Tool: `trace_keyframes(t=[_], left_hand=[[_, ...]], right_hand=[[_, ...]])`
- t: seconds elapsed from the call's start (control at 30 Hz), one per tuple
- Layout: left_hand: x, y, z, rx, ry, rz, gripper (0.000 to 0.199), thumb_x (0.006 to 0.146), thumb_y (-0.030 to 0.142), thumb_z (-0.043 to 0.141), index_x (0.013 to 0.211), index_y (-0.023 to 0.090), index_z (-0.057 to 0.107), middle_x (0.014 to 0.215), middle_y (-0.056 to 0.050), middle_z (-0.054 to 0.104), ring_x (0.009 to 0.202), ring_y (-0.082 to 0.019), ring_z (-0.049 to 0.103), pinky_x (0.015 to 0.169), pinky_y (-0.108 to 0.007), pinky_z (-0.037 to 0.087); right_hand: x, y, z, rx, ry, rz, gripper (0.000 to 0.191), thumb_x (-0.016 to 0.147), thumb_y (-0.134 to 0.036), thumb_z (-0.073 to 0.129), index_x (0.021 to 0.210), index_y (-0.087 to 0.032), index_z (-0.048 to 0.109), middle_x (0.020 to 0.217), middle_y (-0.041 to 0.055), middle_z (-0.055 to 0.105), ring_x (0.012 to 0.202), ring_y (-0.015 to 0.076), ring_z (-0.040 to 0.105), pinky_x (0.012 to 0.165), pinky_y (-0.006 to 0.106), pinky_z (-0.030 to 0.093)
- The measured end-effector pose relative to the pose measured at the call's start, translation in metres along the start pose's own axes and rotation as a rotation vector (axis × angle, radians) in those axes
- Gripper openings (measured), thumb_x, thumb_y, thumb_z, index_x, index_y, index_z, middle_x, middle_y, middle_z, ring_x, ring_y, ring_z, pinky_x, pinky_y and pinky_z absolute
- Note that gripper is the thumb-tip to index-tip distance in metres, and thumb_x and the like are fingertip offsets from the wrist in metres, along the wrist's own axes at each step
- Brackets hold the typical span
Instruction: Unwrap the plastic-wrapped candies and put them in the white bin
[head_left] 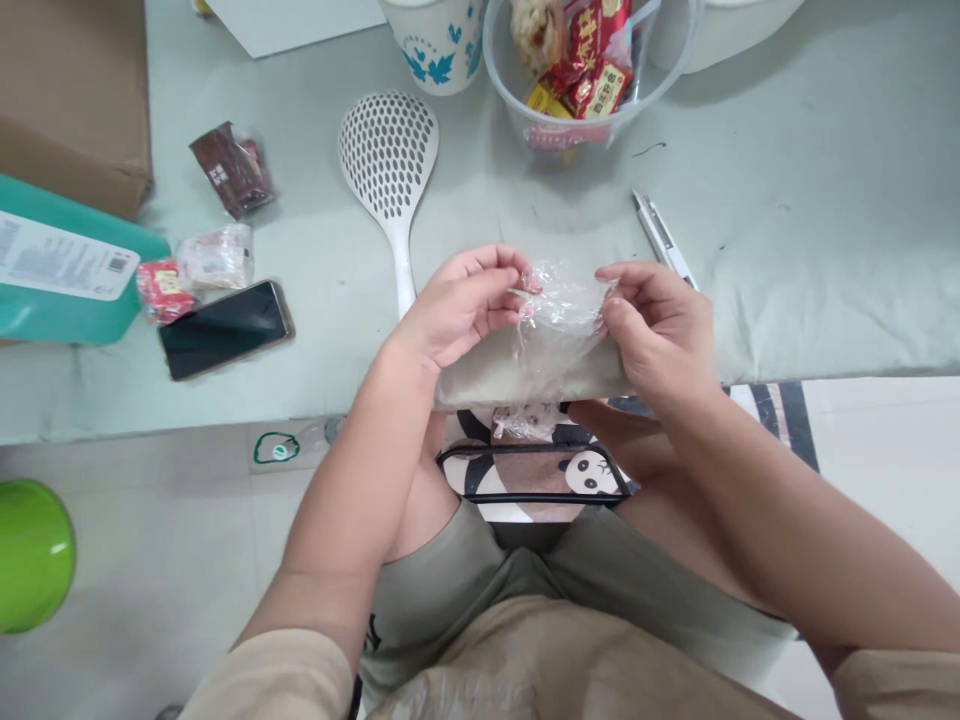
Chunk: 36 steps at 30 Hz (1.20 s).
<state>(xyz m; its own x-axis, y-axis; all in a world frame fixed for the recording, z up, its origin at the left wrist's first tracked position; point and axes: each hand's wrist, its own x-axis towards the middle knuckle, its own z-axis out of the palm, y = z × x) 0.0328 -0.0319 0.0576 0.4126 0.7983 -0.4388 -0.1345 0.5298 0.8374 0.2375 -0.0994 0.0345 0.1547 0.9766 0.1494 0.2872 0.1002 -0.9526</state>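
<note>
- We have both hands over the near edge of the worktop [817,250], with a piece of crumpled clear plastic film [564,300] stretched between them
- Our left hand [466,312] pinches the film's left end, thumb and fingertips drawn nearly together; the other fingers are loosely curled
- Our right hand [666,330] grips the right end between thumb and forefinger; its remaining fingers fold in toward the palm
- Just beyond the right hand we see a cutter knife [663,238], lying at a slant; behind the left hand lies a white perforated skimmer [403,262], its handle running down toward the wrist
- Farther back we have a clear tub [504,88] of wrapped snacks [592,50]; a paper cup [442,60] with blue leaves stands just to its left
- To our left lie a dark phone [226,330], a red packet [163,292], a clear-wrapped packet [216,256] and a brown packet [232,172]; a teal container [67,315] and a cardboard box [75,90] sit at the side
- Below, on the floor [180,540], we see a green bin [34,555]
</note>
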Motion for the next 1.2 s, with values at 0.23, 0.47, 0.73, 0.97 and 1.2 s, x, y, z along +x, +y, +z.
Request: trace_keyframes(t=[0.23,0.47,0.73,0.97,1.2], left_hand=[[-0.001,-0.006,0.003,0.024,-0.154,-0.056,0.033,0.076,0.043,0.092,0.085,0.018,0.073,0.072,0.001,0.066,0.055,-0.007,0.06,0.045,-0.018,0.041],[-0.001,-0.007,0.007,0.099,-0.208,0.015,0.036,0.067,0.047,0.095,0.077,0.02,0.074,0.063,0.002,0.058,0.051,-0.006,0.048,0.048,-0.022,0.037],[-0.002,-0.006,0.008,0.078,-0.177,0.021,0.029,0.068,0.036,0.094,0.075,0.018,0.071,0.067,0.003,0.059,0.053,-0.005,0.048,0.05,-0.02,0.038],[-0.001,-0.008,0.007,0.113,-0.224,0.013,0.039,0.056,0.034,0.101,0.077,0.018,0.071,0.068,0.003,0.064,0.058,-0.007,0.055,0.052,-0.019,0.041],[0.0,-0.01,0.011,0.198,-0.104,0.067,0.018,0.076,0.015,0.085,0.073,0.017,0.067,0.067,0.004,0.061,0.056,-0.007,0.055,0.055,-0.022,0.041]], right_hand=[[-0.001,0.002,0.001,0.002,-0.034,-0.015,0.019,0.089,-0.021,0.063,0.105,-0.027,0.073,0.07,-0.0024,0.058,0.06,0.0135,0.054,0.055,0.029,0.051],[-0.002,0.0,0.002,0.011,-0.069,-0.011,0.02,0.087,-0.021,0.063,0.103,-0.026,0.074,0.067,-0.0027,0.059,0.059,0.0136,0.055,0.055,0.029,0.051],[-0.002,-0.001,0.002,-0.004,-0.076,0.009,0.019,0.087,-0.023,0.063,0.102,-0.026,0.073,0.067,-0.0024,0.06,0.06,0.0138,0.055,0.056,0.029,0.051],[-0.002,-0.001,0.003,-0.004,-0.089,0.013,0.021,0.086,-0.02,0.062,0.103,-0.026,0.074,0.066,-0.0032,0.059,0.06,0.0137,0.055,0.055,0.029,0.05],[-0.002,-0.001,0.003,-0.006,-0.078,0.028,0.017,0.086,-0.021,0.063,0.099,-0.025,0.073,0.067,-0.0029,0.059,0.059,0.0132,0.054,0.054,0.028,0.048]])
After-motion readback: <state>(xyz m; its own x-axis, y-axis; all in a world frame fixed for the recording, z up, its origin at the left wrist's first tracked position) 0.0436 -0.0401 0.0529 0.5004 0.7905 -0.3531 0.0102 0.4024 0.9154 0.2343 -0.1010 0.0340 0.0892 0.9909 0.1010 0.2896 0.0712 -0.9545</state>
